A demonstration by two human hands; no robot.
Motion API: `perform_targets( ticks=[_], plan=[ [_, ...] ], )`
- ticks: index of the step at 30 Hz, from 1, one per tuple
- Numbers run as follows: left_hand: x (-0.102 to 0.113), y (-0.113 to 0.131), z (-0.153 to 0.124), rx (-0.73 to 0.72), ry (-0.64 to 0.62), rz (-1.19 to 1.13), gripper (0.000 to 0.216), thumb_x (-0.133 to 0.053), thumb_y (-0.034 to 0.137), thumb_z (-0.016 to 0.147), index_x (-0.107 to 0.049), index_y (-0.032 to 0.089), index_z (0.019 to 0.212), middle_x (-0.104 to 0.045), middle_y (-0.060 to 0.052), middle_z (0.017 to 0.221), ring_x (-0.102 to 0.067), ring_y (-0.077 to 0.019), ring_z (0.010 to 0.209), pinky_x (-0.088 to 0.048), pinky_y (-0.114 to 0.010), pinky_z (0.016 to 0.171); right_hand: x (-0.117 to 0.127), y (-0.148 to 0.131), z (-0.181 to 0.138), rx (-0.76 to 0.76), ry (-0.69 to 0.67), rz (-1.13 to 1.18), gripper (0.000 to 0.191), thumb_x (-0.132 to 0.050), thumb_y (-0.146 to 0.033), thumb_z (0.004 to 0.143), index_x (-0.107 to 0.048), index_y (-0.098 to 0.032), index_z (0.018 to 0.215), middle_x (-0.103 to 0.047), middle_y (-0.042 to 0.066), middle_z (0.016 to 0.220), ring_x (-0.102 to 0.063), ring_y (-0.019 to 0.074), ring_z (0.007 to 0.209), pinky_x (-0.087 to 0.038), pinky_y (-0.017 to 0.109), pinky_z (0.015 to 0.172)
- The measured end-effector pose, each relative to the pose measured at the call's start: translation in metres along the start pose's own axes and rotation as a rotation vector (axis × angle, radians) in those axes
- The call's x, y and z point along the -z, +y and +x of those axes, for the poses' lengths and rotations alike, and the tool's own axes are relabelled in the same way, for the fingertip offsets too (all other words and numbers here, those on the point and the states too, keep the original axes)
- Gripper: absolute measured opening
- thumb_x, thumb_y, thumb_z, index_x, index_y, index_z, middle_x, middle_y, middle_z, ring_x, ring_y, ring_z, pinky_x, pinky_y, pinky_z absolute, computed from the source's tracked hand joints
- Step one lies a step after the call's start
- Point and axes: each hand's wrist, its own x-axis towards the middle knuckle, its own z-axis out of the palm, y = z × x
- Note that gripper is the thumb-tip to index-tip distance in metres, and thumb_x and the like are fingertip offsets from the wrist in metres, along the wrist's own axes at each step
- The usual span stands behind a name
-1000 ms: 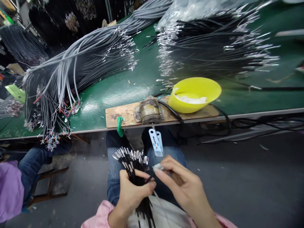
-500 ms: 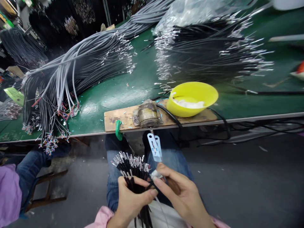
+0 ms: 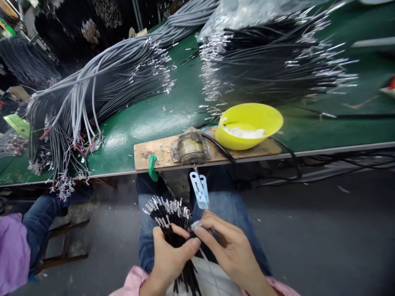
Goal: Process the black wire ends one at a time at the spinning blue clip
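Observation:
My left hand (image 3: 169,255) is closed round a bundle of black cables (image 3: 169,211), whose stripped, silvery ends fan upward above the fingers. Against the bundle's right side, my right hand (image 3: 230,248) pinches a small white wad (image 3: 195,225) between thumb and fingertips; its exact kind is unclear. Just above those fingers a light blue plastic clip (image 3: 199,189) hangs on the thin shaft of a small, worn motor (image 3: 191,149). Below my right thumb a thin pale strand (image 3: 210,267) runs down over my lap.
On the green table (image 3: 148,119) a wooden board (image 3: 148,150) carries the motor, a green clamp (image 3: 152,168) and a yellow bowl (image 3: 262,119) with white material inside. Behind lie grey cables (image 3: 92,70) and black cables (image 3: 265,70). A co-worker's purple sleeve (image 3: 14,246) shows at left.
My right hand and the white wad have shifted slightly left, closer to the cable bundle. My left hand keeps its grip. The view has tilted a little.

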Motion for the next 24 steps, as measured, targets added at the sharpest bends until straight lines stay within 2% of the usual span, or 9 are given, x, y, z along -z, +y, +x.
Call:
perform_targets(
  ticks=[2,5,7,10,12,16,18,21,24],
  plan=[
    [-0.004,0.001,0.001,0.004,0.016,-0.049,0.022,-0.076,0.030,0.059,-0.062,0.014,0.063,-0.066,-0.006,0.069,-0.061,-0.0198,0.068,-0.049,-0.032,0.071,-0.002,0.001,0.000,0.008,0.024,-0.013,0.026,-0.051,-0.014,0.084,-0.050,-0.019,0.058,-0.048,-0.002,0.052,-0.047,0.0124,0.048,-0.039,0.023,0.047],
    [-0.012,0.004,0.002,-0.003,0.016,-0.060,0.034,-0.071,0.043,0.060,-0.053,0.016,0.050,-0.051,0.002,0.045,-0.049,-0.0121,0.046,-0.044,-0.027,0.052,-0.007,0.001,-0.001,0.039,0.105,-0.038,0.027,-0.050,-0.010,0.082,-0.046,-0.020,0.057,-0.044,-0.004,0.051,-0.043,0.0116,0.047,-0.036,0.023,0.045],
    [-0.015,0.006,0.001,0.011,0.029,-0.060,0.040,-0.069,0.052,0.059,-0.050,0.017,0.049,-0.047,0.004,0.043,-0.045,-0.0102,0.041,-0.040,-0.025,0.045,-0.010,0.001,-0.003,0.075,0.174,-0.067,0.024,-0.052,-0.007,0.080,-0.048,-0.020,0.059,-0.043,-0.004,0.052,-0.043,0.0118,0.049,-0.036,0.024,0.047],
    [-0.019,0.012,-0.002,0.043,0.089,-0.097,0.047,-0.067,0.061,0.054,-0.050,0.018,0.052,-0.049,0.004,0.043,-0.046,-0.0103,0.039,-0.042,-0.025,0.043,-0.014,-0.001,-0.006,0.086,0.225,-0.015,0.019,-0.053,-0.006,0.077,-0.054,-0.019,0.063,-0.049,-0.002,0.054,-0.046,0.0133,0.053,-0.040,0.025,0.051],
    [-0.021,0.019,-0.004,0.029,0.104,-0.111,0.049,-0.065,0.065,0.054,-0.048,0.019,0.050,-0.049,0.004,0.042,-0.046,-0.0101,0.038,-0.042,-0.024,0.042,-0.016,-0.001,-0.007,-0.010,0.208,0.153,0.019,-0.054,-0.011,0.079,-0.057,-0.019,0.062,-0.052,-0.001,0.054,-0.049,0.0140,0.053,-0.042,0.026,0.050],
    [-0.022,0.033,-0.004,-0.044,0.007,-0.081,0.051,-0.061,0.067,0.058,-0.051,0.019,0.045,-0.051,0.000,0.041,-0.047,-0.0114,0.036,-0.043,-0.026,0.040,-0.016,0.001,-0.005,-0.445,0.088,0.660,0.028,-0.058,-0.033,0.079,-0.057,-0.019,0.055,-0.048,-0.002,0.049,-0.047,0.0127,0.039,-0.040,0.025,0.034],
    [-0.021,0.035,-0.002,-0.073,-0.016,-0.063,0.050,-0.061,0.065,0.060,-0.052,0.019,0.045,-0.053,-0.001,0.041,-0.048,-0.0116,0.037,-0.043,-0.025,0.039,-0.012,0.001,-0.001,-0.563,0.093,0.766,0.030,-0.062,-0.041,0.075,-0.060,-0.018,0.057,-0.047,-0.003,0.047,-0.043,0.0112,0.036,-0.037,0.023,0.031],
    [-0.018,0.035,0.003,-0.149,-0.073,-0.035,0.048,-0.062,0.058,0.066,-0.053,0.018,0.043,-0.051,0.000,0.039,-0.046,-0.0104,0.036,-0.040,-0.023,0.038,-0.002,-0.003,0.007,-0.485,0.098,0.671,0.024,-0.068,-0.041,0.070,-0.067,-0.017,0.065,-0.052,-0.001,0.054,-0.044,0.0100,0.042,-0.037,0.021,0.036],
    [-0.016,0.036,0.006,-0.206,-0.088,-0.039,0.045,-0.063,0.051,0.069,-0.054,0.016,0.042,-0.050,0.001,0.037,-0.045,-0.0087,0.033,-0.037,-0.021,0.036,0.005,-0.009,0.012,-0.358,0.051,0.540,0.018,-0.072,-0.035,0.067,-0.067,-0.018,0.063,-0.055,0.001,0.062,-0.049,0.0118,0.051,-0.041,0.022,0.044]
  ],
)
